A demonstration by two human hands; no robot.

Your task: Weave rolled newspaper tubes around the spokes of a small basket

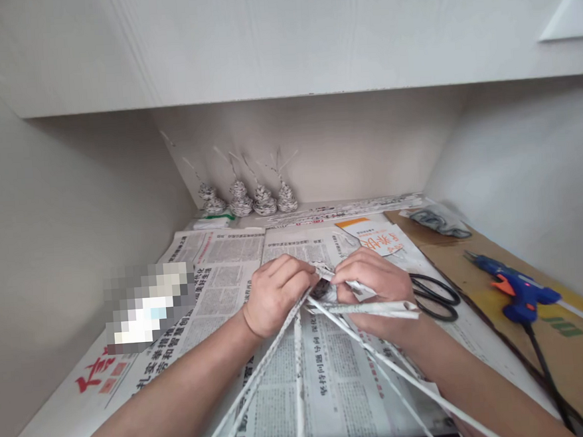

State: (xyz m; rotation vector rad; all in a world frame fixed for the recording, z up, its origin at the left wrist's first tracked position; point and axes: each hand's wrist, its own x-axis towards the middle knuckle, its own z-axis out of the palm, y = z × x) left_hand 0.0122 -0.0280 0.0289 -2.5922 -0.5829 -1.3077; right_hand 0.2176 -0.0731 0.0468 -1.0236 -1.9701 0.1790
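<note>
Both hands meet over the middle of the newspaper, closed around a small piece of weaving made of rolled paper strips (300, 384). My left hand (278, 292) grips its left side, fingertips pressed at the top. On the other side, my right hand (373, 279) pinches a strip close to the left fingertips. Several long paper strips fan out from the piece toward me, and a few short ends point right, across the right hand. The woven part itself is mostly hidden behind the fingers.
Newspaper sheets (215, 270) cover the table. Right of my right hand lie black-handled scissors (439, 296), then a blue glue gun (519, 296) on cardboard (571, 359). Several woven gourd-shaped pieces (264, 200) stand at the back, beside a bundle of paper strips (361, 208). A bagged coil (439, 223) lies back right.
</note>
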